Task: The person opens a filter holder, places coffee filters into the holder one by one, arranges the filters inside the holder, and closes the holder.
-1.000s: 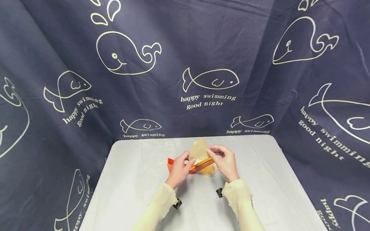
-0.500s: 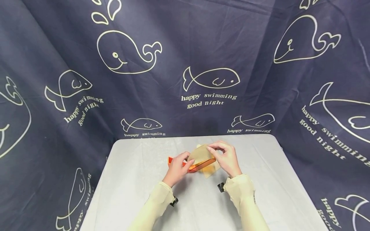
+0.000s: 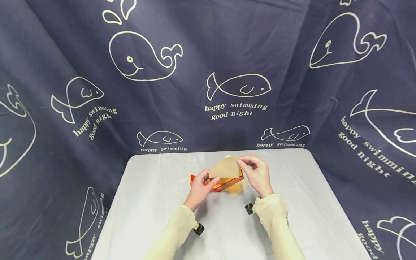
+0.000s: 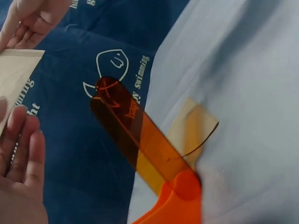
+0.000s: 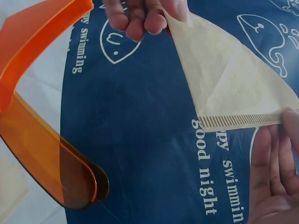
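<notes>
A tan cone-shaped paper coffee filter [image 3: 225, 168] with a crimped edge is held up between both hands. My left hand [image 3: 200, 187] pinches one corner of it between thumb and fingers. At the opposite end, my right hand [image 3: 255, 172] pinches the edge; in the right wrist view, the filter [image 5: 224, 77] spans flat from one hand to the other. Below and behind it stands an orange holder [image 3: 222, 185], partly covered by the left hand and the filter. The left wrist view shows its see-through amber part [image 4: 145, 135] and its solid orange part [image 4: 182, 196], both apart from the fingers.
Another tan filter [image 3: 238, 189] lies on the white-covered table [image 3: 156, 187] by the holder. A small pale piece [image 3: 228, 156] shows behind the held filter. A dark blue curtain [image 3: 195, 47] with whale and fish drawings surrounds the table's back and sides.
The held filter has tilted from nearly upright to a flatter pose, its lower edge now above the holder. My right hand has shifted slightly right. The left hand keeps its pinch.
</notes>
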Available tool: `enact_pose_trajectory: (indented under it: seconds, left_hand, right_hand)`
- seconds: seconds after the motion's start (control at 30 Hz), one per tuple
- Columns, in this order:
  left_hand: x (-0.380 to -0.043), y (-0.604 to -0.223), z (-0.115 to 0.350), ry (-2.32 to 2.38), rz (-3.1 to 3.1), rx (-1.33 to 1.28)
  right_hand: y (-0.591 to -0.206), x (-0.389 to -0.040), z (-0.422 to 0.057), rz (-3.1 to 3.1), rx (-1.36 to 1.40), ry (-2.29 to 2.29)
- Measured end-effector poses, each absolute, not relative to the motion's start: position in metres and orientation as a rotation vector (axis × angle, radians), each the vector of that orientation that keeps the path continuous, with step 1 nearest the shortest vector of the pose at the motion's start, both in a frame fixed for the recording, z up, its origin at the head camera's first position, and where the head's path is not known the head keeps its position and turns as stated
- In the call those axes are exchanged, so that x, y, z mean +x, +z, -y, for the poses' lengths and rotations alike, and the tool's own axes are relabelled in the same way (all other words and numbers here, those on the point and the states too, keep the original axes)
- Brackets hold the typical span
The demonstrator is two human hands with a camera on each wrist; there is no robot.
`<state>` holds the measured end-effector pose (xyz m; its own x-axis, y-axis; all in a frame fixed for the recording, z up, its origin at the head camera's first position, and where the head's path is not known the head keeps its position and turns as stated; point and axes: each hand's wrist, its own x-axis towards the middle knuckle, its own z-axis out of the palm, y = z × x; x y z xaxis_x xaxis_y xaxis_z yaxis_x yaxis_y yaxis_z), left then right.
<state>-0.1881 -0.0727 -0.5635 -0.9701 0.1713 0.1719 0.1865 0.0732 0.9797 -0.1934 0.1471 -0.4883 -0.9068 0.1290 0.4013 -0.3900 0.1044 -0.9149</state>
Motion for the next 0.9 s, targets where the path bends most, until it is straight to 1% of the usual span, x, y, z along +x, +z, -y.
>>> enact_pose_trajectory:
  seconds: [0.1,0.17,0.4,0.57,0.7,0.9]
  left_hand:
    - [-0.19,-0.564,0.072,-2.203,2.189,-0.387]
    - [-0.191,-0.565,0.072,-2.206,2.149,-0.394]
    - [-0.191,-0.564,0.079,-2.084,2.167,-0.377]
    - [-0.189,-0.565,0.082,-2.055,2.213,-0.426]
    - [-0.188,-0.565,0.085,-2.154,2.19,-0.463]
    - [-0.184,-0.566,0.084,-2.257,2.261,-0.395]
  right_hand:
    - [-0.502,-0.199,-0.15,1.98,0.2,1.907]
    - [-0.504,-0.197,-0.15,1.967,0.174,1.951]
    - [-0.487,-0.18,-0.145,2.01,0.261,1.969]
    - [-0.497,-0.187,-0.146,2.093,0.252,1.889]
    - [-0.504,-0.191,-0.147,2.064,0.243,1.875]
    - [-0.509,-0.191,-0.145,1.965,0.246,1.927]
